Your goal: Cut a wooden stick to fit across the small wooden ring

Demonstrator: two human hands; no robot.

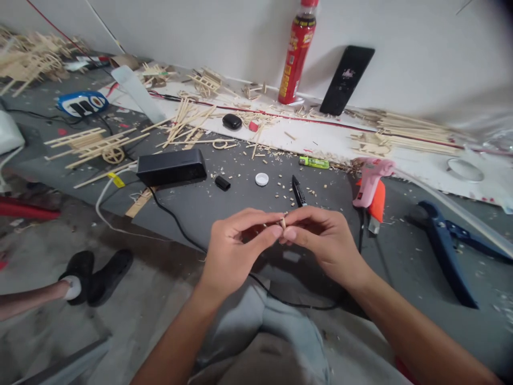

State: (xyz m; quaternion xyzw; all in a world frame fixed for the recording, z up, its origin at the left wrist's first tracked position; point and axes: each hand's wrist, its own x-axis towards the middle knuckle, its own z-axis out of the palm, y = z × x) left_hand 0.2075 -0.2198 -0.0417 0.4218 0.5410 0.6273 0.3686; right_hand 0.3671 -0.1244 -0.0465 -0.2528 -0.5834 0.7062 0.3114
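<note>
My left hand and my right hand meet over the table's near edge. Their thumbs and fingertips pinch a small pale wooden piece between them; the fingers cover most of it, so its full shape is hidden. Just beyond the right fingertips lies a black pen-like tool. A white round cap and a short black cap rest on the grey tabletop past the left hand, among tiny wooden offcuts.
To the right are a pink glue gun, an orange utility knife and a blue cutter. A black box, wooden stick models, a red bottle and a phone stand farther back. A person's shoes show lower left.
</note>
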